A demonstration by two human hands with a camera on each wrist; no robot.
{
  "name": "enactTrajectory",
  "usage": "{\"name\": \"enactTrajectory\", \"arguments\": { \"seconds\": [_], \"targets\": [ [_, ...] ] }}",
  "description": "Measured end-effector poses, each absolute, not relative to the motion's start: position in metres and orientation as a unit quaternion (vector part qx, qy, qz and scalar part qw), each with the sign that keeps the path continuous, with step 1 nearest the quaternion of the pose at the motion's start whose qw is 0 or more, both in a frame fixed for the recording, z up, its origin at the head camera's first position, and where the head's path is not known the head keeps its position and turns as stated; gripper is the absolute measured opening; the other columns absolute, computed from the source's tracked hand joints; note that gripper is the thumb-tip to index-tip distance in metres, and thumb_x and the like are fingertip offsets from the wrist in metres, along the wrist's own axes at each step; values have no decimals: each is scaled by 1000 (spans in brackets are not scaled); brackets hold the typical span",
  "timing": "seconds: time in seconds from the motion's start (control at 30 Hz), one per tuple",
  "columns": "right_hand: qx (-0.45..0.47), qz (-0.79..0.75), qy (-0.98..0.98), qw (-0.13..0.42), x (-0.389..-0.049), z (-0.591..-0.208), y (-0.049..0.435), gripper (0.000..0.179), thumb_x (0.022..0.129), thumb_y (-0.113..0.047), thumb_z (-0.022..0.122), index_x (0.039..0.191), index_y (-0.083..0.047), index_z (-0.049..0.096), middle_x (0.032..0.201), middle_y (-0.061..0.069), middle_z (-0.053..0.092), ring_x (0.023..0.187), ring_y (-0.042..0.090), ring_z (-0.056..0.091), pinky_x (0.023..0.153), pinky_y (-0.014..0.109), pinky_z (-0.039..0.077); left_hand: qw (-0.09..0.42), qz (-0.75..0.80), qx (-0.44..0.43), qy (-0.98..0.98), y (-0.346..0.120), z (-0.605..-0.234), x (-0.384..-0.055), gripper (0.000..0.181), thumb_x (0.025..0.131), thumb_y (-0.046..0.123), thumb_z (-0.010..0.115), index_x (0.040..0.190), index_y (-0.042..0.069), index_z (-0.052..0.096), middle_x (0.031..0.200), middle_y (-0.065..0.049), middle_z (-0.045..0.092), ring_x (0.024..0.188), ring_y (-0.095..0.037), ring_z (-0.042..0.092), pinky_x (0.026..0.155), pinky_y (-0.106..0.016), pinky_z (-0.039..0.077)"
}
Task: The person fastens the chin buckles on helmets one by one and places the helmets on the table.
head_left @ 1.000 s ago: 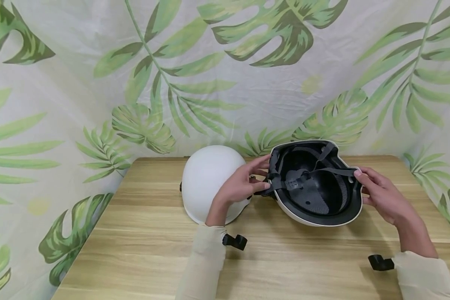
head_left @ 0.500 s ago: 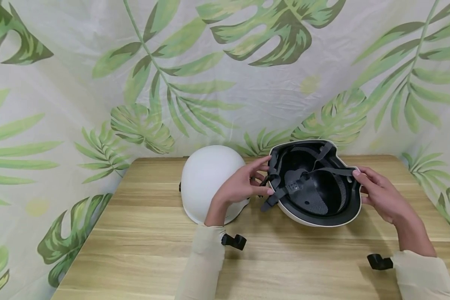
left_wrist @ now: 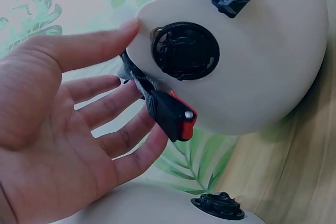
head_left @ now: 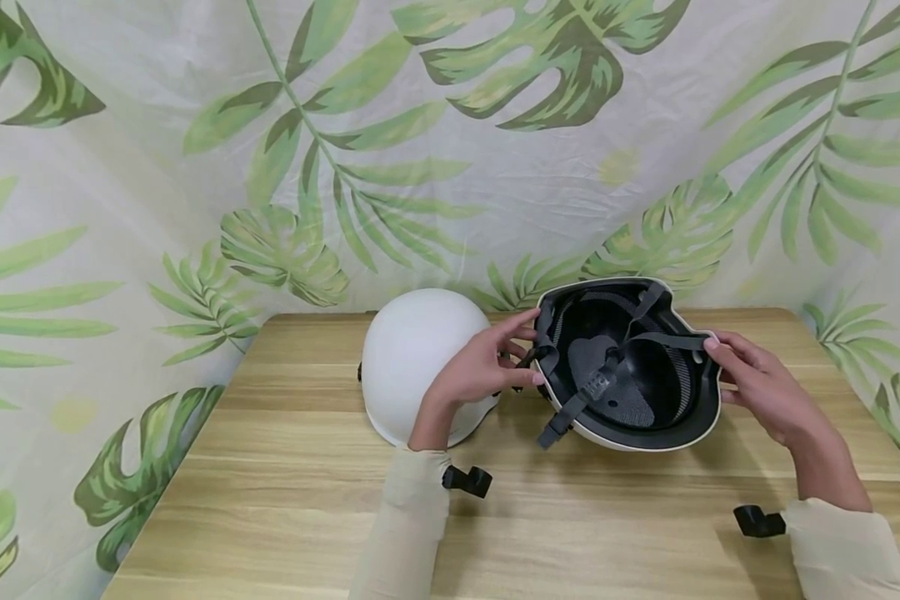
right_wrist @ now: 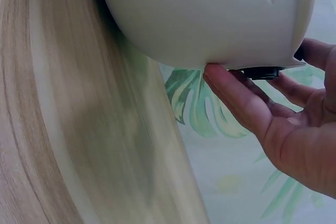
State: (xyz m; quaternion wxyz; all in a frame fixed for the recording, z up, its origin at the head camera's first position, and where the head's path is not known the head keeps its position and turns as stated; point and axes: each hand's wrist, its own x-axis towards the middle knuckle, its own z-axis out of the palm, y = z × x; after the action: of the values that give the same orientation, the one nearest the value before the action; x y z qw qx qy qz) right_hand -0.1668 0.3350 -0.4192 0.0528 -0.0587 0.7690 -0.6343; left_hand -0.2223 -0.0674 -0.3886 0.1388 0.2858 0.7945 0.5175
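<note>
A white helmet (head_left: pixel 648 393) with a black padded inside is tipped so its opening faces me. My left hand (head_left: pixel 468 367) holds its left rim, the thumb on the edge in the left wrist view. Close to those fingers hangs a black strap buckle (left_wrist: pixel 170 119) with a red part. My right hand (head_left: pixel 768 396) grips the right rim, thumb on the edge and fingers against the outer shell. One loose chin strap end (head_left: pixel 558 427) droops over the lower left rim. Grey straps cross the opening. A second white helmet (head_left: pixel 408 358) stands dome up, partly behind my left wrist.
Both helmets are at the back of a wooden table (head_left: pixel 307 517). Behind it hangs a leaf-patterned cloth (head_left: pixel 540 192). Black mounts (head_left: pixel 468 481) stick out from both sleeves.
The chin strap has dropped from my left fingers and swung down over the lower left rim. The helmet and both hands have stayed nearly in place.
</note>
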Motion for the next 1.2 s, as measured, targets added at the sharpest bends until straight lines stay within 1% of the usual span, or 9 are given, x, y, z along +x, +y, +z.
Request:
{"name": "enactTrajectory", "arguments": {
  "seconds": [0.13, 0.27, 0.43, 0.63, 0.8, 0.9, 1.03, 1.13, 1.2],
  "targets": [
    [-55, -576, 815, 28, -165, -415, 335, 27, 115, -30, 47, 141, -27, 54, 119, -27, 60, 107, -13, 58, 81, 15, 56, 133, 518, 285, 795, -68, -388, -222, 86, 95, 5, 79, 167, 22, 35, 151, -14, 57, 119, -27, 66, 95, -34, 58],
    [-50, -553, 832, 9, -163, -411, 332, 37, 114, -30, 50, 148, -17, 53, 118, -28, 59, 106, -12, 56, 80, 14, 55, 121, 519, 288, 796, -67, -389, -222, 82, 96, -1, 75, 166, 19, 37, 146, -17, 59, 114, -27, 67, 94, -34, 58],
    [-35, -507, 861, -35, -161, -405, 327, 55, 112, -33, 56, 154, 0, 47, 121, -22, 56, 103, -16, 56, 80, 11, 55, 91, 526, 273, 800, -64, -389, -222, 76, 95, -4, 75, 162, 13, 43, 135, -17, 64, 112, -27, 68, 93, -33, 59],
    [-11, -436, 890, -132, -150, -388, 313, 55, 105, -36, 67, 149, -3, 57, 136, -3, 64, 115, -16, 51, 85, 2, 46, 52, 536, 251, 804, -64, -386, -221, 67, 94, -2, 76, 155, 6, 50, 121, -15, 67, 108, -28, 69, 95, -35, 59],
    [-74, -437, 864, -238, -138, -371, 284, 40, 96, -10, 79, 134, -4, 70, 129, -7, 69, 117, -13, 54, 98, 3, 43, 26, 543, 250, 802, -65, -384, -219, 62, 95, -1, 75, 153, 6, 53, 117, -15, 69, 107, -29, 70, 95, -37, 60],
    [-133, -420, 856, -270, -131, -363, 267, 45, 87, 3, 84, 130, -5, 73, 125, -1, 72, 118, -11, 58, 100, 5, 44, 13, 550, 251, 797, -66, -383, -218, 59, 97, 1, 74, 153, 7, 54, 117, -14, 68, 109, -29, 71, 95, -36, 60],
    [-193, -369, 871, -262, -123, -357, 246, 57, 80, 1, 90, 133, -9, 72, 129, 5, 72, 118, -6, 60, 96, 3, 42, 14, 580, 248, 776, -67, -381, -216, 56, 100, 2, 71, 152, 8, 54, 118, -14, 67, 104, -28, 73, 87, -43, 62],
    [-229, -341, 880, -239, -119, -356, 229, 62, 78, -5, 93, 135, -14, 71, 131, 4, 71, 120, 7, 63, 98, 4, 39, 15, 603, 244, 759, -67, -380, -216, 54, 101, 1, 69, 152, 8, 54, 119, -15, 67, 98, -27, 74, 78, -52, 62],
    [-248, -335, 881, -222, -118, -356, 217, 62, 79, -9, 94, 136, -17, 71, 132, 1, 70, 121, 18, 65, 101, 5, 38, 8, 604, 241, 759, -68, -380, -216, 53, 101, 3, 69, 152, 10, 54, 120, -14, 67, 98, -26, 74, 77, -51, 62]
  ]
}}
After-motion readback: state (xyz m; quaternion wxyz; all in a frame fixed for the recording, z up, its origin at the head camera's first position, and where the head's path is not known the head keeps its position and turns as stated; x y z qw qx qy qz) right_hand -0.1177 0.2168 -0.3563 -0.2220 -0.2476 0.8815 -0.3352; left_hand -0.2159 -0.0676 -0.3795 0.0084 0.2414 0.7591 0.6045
